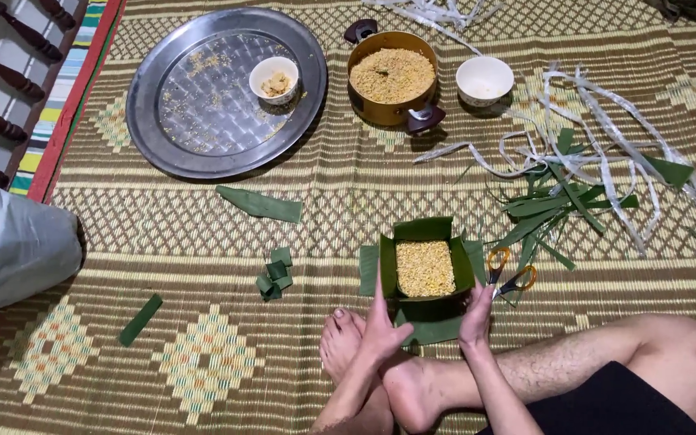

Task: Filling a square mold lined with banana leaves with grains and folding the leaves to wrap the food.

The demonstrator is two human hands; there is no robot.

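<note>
Leaf box (426, 266), grain-filled, at 12 o'clock of crossed feet: soft walls, loose fill, likely spills if squeezed. Left hand (382, 326) and right hand (477, 316), fingers spread flat, brace its near corners.

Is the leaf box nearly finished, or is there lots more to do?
Done: the green leaf box is shaped and filled with yellow grains. In hand: the left hand and right hand press its sides. Left: its top is open, and the white strips lie unused.
</note>
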